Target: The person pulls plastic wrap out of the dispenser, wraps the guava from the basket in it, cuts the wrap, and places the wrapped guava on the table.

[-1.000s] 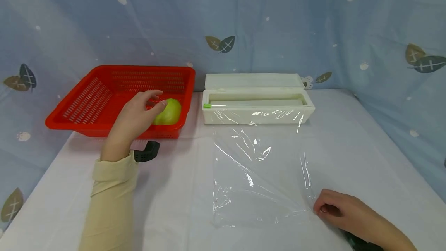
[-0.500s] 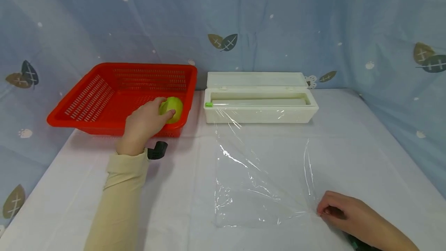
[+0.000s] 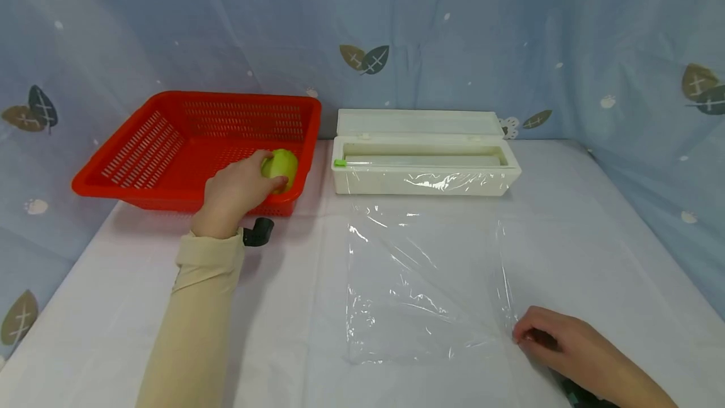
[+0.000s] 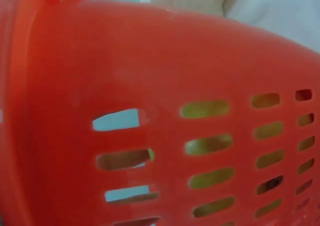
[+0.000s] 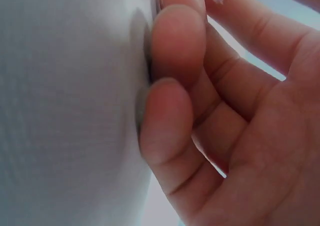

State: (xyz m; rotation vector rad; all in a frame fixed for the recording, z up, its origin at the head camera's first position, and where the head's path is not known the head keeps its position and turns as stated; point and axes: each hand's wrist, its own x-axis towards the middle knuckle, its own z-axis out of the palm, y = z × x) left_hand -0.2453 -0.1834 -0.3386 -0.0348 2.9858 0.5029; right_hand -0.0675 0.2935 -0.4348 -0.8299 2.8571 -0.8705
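Head view, with the middle of the clear film sheet (image 3: 425,288) as the centre of my dial: the red basket (image 3: 198,153) sits at ten o'clock, the white box (image 3: 425,148) at twelve, its lid (image 3: 419,123) tipped back. The green fruit (image 3: 281,167) rests inside the basket, toward its three o'clock end. There the left hand (image 3: 235,187) grips it, thumb and fingers parted about as wide as the fruit and touching its sides. Left wrist view gives me mostly basket wall, with yellow-green behind the slots, so I can't check that hold from there. At four o'clock the right hand (image 3: 566,342) has its fingers curled in tight and, as far as I can tell, pinches the sheet's near corner against the white table (image 3: 595,238).

I judge the step in hand to be taking hold of the fruit while the sheet is held stretched. To me, the next move calls for a straight lift over the basket's rim, with the right hand steady so the film doesn't slacken.

My count: one basket, one fruit that I can see, one box with one roll (image 3: 421,160) and one green tab (image 3: 340,163), one drawn-out sheet, two hands.
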